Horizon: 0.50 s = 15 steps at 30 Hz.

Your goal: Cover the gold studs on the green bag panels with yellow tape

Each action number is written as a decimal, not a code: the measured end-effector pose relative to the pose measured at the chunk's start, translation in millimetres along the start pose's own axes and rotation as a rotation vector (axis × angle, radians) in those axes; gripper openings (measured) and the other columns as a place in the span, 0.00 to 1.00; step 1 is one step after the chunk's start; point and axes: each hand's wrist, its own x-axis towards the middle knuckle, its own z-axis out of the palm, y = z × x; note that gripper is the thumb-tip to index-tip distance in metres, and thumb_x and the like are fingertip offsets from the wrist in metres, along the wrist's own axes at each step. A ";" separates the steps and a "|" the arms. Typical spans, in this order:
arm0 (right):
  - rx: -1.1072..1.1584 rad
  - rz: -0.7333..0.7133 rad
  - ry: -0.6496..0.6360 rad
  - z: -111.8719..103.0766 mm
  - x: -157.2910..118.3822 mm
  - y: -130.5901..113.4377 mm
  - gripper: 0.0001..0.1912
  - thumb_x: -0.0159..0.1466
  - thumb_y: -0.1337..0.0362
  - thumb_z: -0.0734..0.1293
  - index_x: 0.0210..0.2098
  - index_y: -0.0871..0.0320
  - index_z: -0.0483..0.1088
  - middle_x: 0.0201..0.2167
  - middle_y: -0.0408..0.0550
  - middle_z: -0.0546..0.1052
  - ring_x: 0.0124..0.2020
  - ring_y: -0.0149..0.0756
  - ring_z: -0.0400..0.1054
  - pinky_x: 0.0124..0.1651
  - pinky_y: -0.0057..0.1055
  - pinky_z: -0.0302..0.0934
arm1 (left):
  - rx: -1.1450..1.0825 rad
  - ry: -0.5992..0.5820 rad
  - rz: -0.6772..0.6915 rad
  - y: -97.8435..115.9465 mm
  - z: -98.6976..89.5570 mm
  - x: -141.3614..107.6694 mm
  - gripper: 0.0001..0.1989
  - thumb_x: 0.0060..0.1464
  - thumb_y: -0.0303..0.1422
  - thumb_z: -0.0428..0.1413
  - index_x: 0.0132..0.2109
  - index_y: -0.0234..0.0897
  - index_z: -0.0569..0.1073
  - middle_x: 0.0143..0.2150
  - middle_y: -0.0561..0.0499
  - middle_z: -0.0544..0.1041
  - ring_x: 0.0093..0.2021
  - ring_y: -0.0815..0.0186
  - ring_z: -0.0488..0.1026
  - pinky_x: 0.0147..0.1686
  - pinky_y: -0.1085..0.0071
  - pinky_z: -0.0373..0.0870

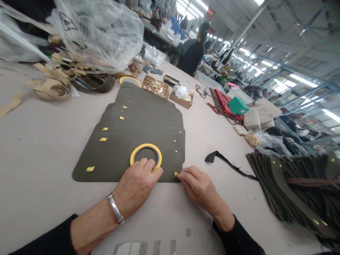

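Note:
Overlapping dark olive panels (127, 131) lie fanned out on the table in front of me. My left hand (140, 180), with a silver bangle at the wrist, is closed on the near rim of a roll of yellow tape (132, 150) that rests on the nearest panel. At that panel's lower right corner, my right hand (198, 186) pinches a small piece of yellow tape (176, 174). More yellow tape pieces (90, 169) are stuck along the panels' left side. Small metal studs (176, 151) show along the right side.
Boxes of gold-coloured hardware (155, 87) and a second tape roll (130, 81) sit behind the panels. Tan strapping (53, 86) and a plastic bag (101, 35) lie left. A black strip (228, 163) and stacked olive pieces (281, 191) lie right. A person (192, 49) is farther back.

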 end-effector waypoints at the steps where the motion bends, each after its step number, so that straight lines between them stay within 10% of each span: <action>1: -0.056 -0.052 -0.044 -0.2 1.8 0.3 0.11 0.69 0.72 0.58 0.40 0.61 0.71 0.34 0.54 0.75 0.35 0.39 0.68 0.39 0.34 0.66 | -0.001 0.002 -0.002 0.0 0.0 -0.3 0.08 0.58 0.22 0.50 0.35 0.40 0.69 0.35 0.49 0.69 0.35 0.58 0.64 0.34 0.63 0.65; 5: -0.154 -0.082 -0.170 3.0 10.4 -2.1 0.14 0.69 0.74 0.55 0.39 0.63 0.72 0.32 0.54 0.75 0.34 0.40 0.67 0.38 0.34 0.66 | -0.009 -0.002 -0.005 0.3 -1.0 -0.6 0.09 0.58 0.22 0.49 0.35 0.40 0.69 0.35 0.49 0.69 0.35 0.59 0.64 0.34 0.63 0.65; 15: 0.055 0.573 -0.239 3.9 34.1 -12.8 0.08 0.62 0.68 0.65 0.30 0.56 0.76 0.28 0.47 0.80 0.31 0.38 0.73 0.34 0.29 0.60 | -0.065 0.009 0.010 -4.2 -5.4 -1.9 0.10 0.58 0.21 0.48 0.37 0.39 0.71 0.35 0.49 0.70 0.35 0.60 0.66 0.35 0.64 0.67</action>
